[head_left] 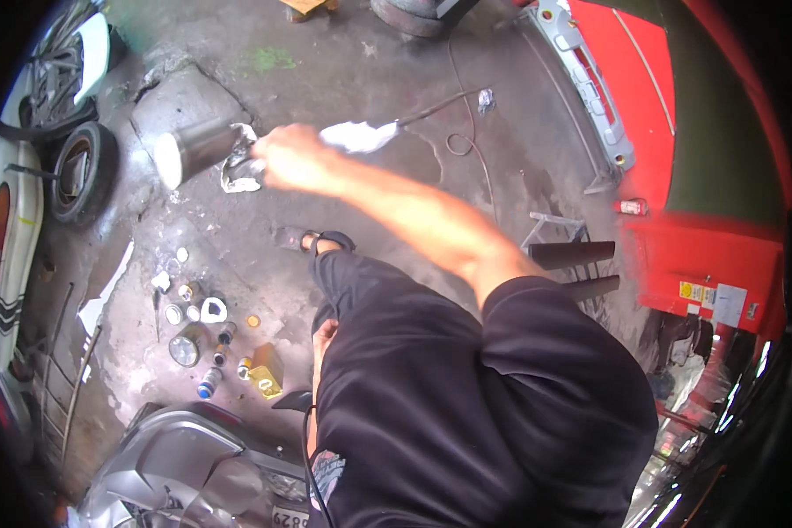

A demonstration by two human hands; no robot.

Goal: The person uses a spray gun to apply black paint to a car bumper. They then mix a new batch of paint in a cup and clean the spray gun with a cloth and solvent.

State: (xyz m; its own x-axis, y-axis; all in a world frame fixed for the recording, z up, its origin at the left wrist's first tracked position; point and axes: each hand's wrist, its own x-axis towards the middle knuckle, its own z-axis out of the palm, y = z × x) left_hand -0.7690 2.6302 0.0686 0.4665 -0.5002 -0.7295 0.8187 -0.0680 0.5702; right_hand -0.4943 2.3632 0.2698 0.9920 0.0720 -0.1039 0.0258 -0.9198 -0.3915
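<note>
The right hand (290,157) is curling around the silver fitting of a shiny grey metal cylinder (201,150) with a pale round end, which it is holding right of the black rubber tyre (102,172). The left hand (324,336), partly hidden, is hanging lower right of the tyre; its grip I cannot tell. Nearer below the tyre, a yellow rectangular tin (267,371) is resting on the grey concrete floor (396,53).

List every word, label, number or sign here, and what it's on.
Text is located, not copied:
White plate by the grey bodywork: characters upside down.
Yellow sticker on the red panel: too small.
White sheet beside it: too small.
Black shirt, print: blurred.
Small red canister, pale label: too small.
</note>
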